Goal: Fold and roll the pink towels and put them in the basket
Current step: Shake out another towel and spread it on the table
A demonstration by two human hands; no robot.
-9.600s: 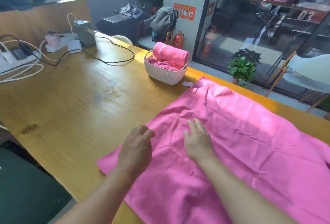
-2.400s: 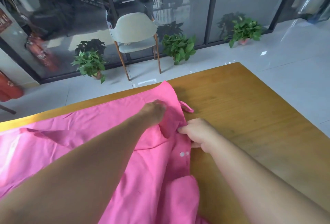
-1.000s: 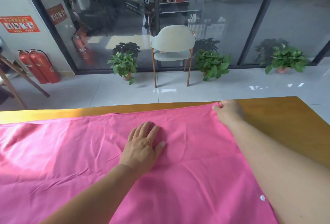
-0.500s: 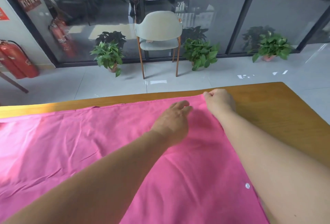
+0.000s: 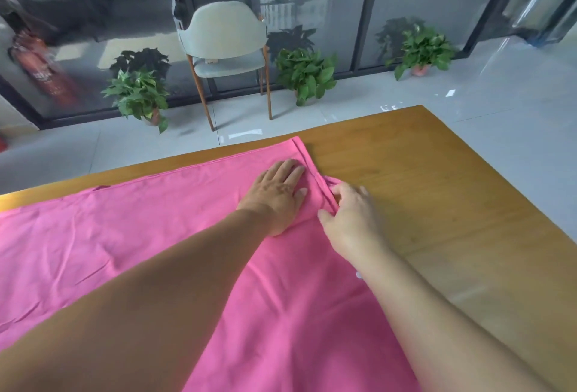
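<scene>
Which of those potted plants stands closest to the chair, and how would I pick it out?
Start at the pale chair by the glass wall. The potted plant just right of its front leg is the one; unlike the other plants farther off to each side, it nearly touches the chair.

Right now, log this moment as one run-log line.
stage: straightening | pink towel: spread on table | left hand: pressing flat | right hand: pinching right edge | basket: unseen

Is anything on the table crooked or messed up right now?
Mostly tidy. The towel lies flat on the table, but its right edge is bunched by the right hand, which pinches it, while the left hand presses flat beside it.
</scene>
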